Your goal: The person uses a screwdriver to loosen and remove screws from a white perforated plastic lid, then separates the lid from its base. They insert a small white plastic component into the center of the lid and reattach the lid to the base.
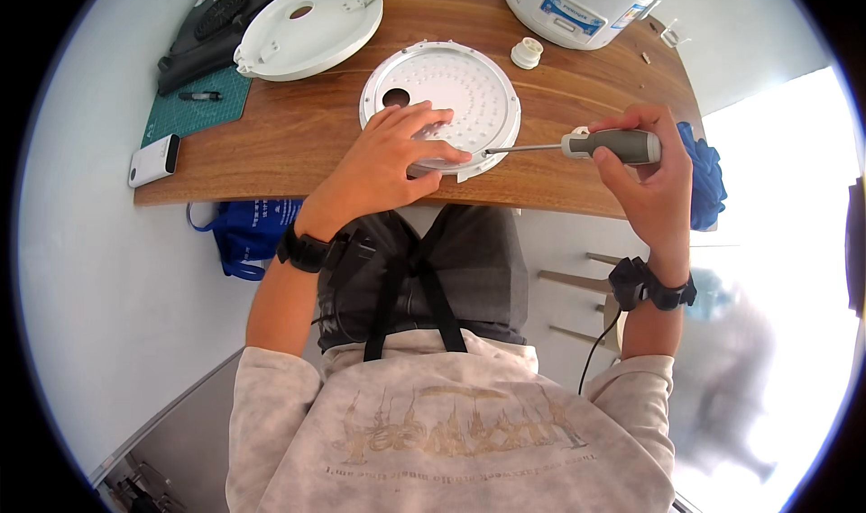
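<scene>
A round metal inner lid plate (469, 94) with a white rim, rows of dimples and one dark hole lies on the table before me. My left hand (397, 152) rests over its near left part, fingers spread, the index fingertip close to the near right rim. My right hand (654, 157) is closed around the grey-and-white handle of a screwdriver (613, 146). The screwdriver lies almost level, its thin shaft pointing left. Its tip meets the plate's near right rim, at what looks like a small screw (488, 152).
A white round lid cover (311, 28) lies at the far left, beside a black case (221, 17). A white cooker body (577, 8) stands far right, near a small white cap (527, 53). A green cutting mat (194, 107) holds a black pen; a white device (154, 161) sits at its corner.
</scene>
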Demonstrator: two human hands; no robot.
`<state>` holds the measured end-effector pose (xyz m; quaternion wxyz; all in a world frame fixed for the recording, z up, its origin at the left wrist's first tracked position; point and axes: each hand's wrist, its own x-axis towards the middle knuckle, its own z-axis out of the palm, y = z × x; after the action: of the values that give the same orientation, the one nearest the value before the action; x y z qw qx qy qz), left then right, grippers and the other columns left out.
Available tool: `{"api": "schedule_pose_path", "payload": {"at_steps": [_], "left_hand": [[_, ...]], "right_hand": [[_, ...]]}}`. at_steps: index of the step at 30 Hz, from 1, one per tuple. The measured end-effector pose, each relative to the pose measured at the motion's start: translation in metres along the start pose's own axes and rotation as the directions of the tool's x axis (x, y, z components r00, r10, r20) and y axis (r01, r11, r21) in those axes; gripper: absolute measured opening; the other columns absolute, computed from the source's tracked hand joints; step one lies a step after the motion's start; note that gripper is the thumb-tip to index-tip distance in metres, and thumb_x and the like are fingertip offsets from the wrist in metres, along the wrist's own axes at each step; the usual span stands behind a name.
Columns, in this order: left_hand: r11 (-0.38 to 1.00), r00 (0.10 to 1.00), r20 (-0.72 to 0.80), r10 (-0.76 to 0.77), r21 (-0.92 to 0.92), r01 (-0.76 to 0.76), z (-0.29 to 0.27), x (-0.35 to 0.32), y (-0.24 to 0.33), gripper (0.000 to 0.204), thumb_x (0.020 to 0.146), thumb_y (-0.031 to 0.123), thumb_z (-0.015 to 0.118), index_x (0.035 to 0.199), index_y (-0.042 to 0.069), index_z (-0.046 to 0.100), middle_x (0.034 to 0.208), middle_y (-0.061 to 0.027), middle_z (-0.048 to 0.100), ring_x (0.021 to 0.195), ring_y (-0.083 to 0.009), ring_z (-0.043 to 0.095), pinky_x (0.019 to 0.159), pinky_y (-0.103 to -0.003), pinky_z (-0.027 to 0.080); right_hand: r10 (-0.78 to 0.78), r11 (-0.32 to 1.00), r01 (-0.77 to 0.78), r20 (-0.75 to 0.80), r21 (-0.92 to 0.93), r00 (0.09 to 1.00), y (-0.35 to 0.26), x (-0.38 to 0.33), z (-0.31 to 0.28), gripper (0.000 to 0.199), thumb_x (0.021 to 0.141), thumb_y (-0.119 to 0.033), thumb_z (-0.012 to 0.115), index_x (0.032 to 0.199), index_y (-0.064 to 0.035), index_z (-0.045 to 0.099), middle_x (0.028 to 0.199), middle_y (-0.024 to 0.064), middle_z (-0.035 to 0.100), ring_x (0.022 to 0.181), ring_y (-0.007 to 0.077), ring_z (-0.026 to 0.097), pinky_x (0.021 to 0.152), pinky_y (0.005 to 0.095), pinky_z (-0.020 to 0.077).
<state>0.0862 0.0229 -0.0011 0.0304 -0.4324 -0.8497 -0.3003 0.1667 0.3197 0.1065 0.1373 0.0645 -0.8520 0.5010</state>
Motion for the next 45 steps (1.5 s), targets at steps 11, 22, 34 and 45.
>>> {"api": "schedule_pose_path", "payload": {"at_steps": [11, 22, 34, 45], "left_hand": [[1.000, 1.000, -0.004, -0.006, -0.007, 0.006, 0.003, -0.002, -0.001, 0.035, 0.084, 0.012, 0.071, 0.115, 0.025, 0.078, 0.148, -0.0064, 0.055, 0.142, -0.0319, 0.044, 0.120, -0.050, 0.031], [1.000, 1.000, 0.003, -0.025, -0.006, 0.025, 0.000, -0.002, 0.001, 0.034, 0.084, 0.013, 0.072, 0.115, 0.025, 0.078, 0.148, -0.0053, 0.055, 0.142, -0.0309, 0.044, 0.121, -0.050, 0.031], [1.000, 1.000, -0.006, -0.007, 0.002, 0.007, 0.001, -0.001, 0.000, 0.034, 0.084, 0.013, 0.071, 0.115, 0.025, 0.078, 0.148, -0.0060, 0.055, 0.142, -0.0311, 0.044, 0.121, -0.050, 0.030], [1.000, 1.000, -0.006, 0.007, 0.003, -0.007, -0.002, 0.000, 0.001, 0.034, 0.086, 0.015, 0.071, 0.117, 0.027, 0.078, 0.144, -0.0093, 0.058, 0.138, -0.0301, 0.047, 0.117, -0.047, 0.033]], "right_hand": [[0.003, 0.999, -0.002, 0.023, -0.038, 1.000, 0.004, 0.002, -0.001, 0.028, 0.086, -0.005, 0.073, 0.107, -0.0032, 0.055, 0.102, 0.0092, 0.075, 0.090, 0.0114, 0.069, 0.080, 0.0276, 0.0562], [-0.150, 0.980, 0.163, 0.120, -0.113, 0.981, -0.024, 0.012, 0.004, 0.026, 0.088, -0.002, 0.070, 0.112, -0.0027, 0.059, 0.100, 0.0087, 0.071, 0.082, 0.0150, 0.068, 0.072, 0.0257, 0.0566], [-0.163, 0.963, 0.209, 0.248, -0.168, 0.955, -0.044, 0.034, -0.001, 0.037, 0.090, 0.003, 0.066, 0.126, -0.0044, 0.069, 0.104, 0.0063, 0.071, 0.090, 0.0126, 0.069, 0.077, 0.0264, 0.0589], [-0.382, 0.748, 0.484, 0.302, -0.453, 0.873, -0.053, 0.064, 0.016, 0.025, 0.086, -0.028, 0.084, 0.094, -0.0062, 0.074, 0.067, 0.0018, 0.065, 0.056, 0.0087, 0.059, 0.054, 0.0225, 0.0446]]}}
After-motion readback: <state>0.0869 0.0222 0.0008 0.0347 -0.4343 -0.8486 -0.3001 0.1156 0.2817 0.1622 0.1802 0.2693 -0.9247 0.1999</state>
